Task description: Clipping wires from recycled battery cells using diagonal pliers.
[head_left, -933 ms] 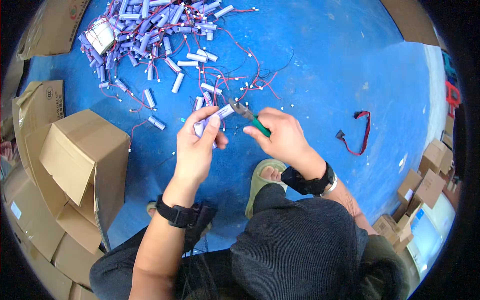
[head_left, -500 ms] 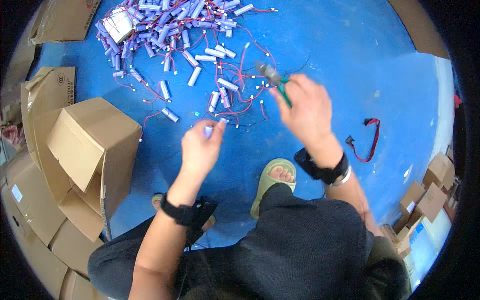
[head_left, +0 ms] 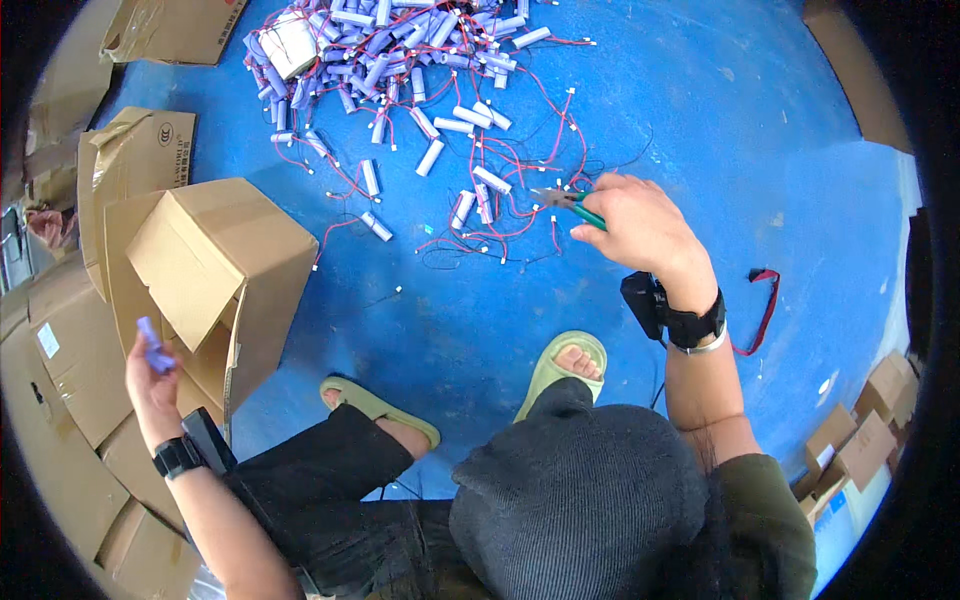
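Note:
My left hand (head_left: 152, 385) is at the far left, its fingers closed round a purple cylindrical battery cell (head_left: 153, 345). That hand is in front of the cardboard box (head_left: 265, 240), beside its unfolded flaps. Green-handled pliers (head_left: 570, 200) are gripped in my right hand (head_left: 645, 225). Their metal jaws point left, close to loose red and black wires with white connectors. Several purple cells (head_left: 490, 180) lie just left of the jaws, some with wires attached. A large heap of similar cells (head_left: 400, 50) spreads over the blue floor beyond.
A white block (head_left: 288, 45) sits in the heap. More cardboard boxes (head_left: 75, 350) line the left side. On the right lie a red and black cable (head_left: 770, 310) and small cartons (head_left: 865, 450). My sandalled feet (head_left: 575, 360) stand on the blue floor (head_left: 480, 320).
My left hand has swung from the middle to the far left, carrying the purple cell to the box. My right hand still holds the pliers, whose jaws now point left rather than up-left.

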Tool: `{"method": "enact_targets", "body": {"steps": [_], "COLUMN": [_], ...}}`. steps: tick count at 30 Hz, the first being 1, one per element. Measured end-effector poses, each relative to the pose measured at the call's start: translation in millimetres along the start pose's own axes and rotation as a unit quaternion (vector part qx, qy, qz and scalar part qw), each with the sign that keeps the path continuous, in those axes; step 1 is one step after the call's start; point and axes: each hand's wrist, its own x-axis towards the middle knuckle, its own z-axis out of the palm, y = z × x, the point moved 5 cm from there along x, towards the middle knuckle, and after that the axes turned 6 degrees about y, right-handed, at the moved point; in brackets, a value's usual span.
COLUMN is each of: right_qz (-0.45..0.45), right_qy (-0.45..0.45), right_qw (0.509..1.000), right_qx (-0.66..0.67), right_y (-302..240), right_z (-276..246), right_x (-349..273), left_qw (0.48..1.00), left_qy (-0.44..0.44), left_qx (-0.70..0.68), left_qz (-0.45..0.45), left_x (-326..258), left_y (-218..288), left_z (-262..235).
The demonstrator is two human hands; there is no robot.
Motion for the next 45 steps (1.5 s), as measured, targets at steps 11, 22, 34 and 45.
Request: {"method": "enact_targets", "body": {"steps": [11, 22, 34, 45], "right_qz": [0.024, 0.028, -0.027, 0.010], "right_qy": [0.042, 0.064, 0.099, 0.198], "right_qw": [0.999, 0.993, 0.984, 0.970], "right_qx": [-0.015, 0.096, 0.144, 0.140], "right_y": [23, 27, 3, -20], "right_z": [-28, 0, 0, -5], "right_x": [-26, -78, -42, -40], "left_qw": [0.704, 0.371, 0.313, 0.797], "left_qy": [-0.453, -0.392, -0.399, -0.587], "left_qx": [0.166, 0.408, 0.398, 0.028], "left_qz": [0.521, 0.736, 0.765, 0.139], "left_x": [-305, -292, -279, -285], "left_y": [-21, -101, -92, -70], "left_z": [280, 366, 340, 296]}}
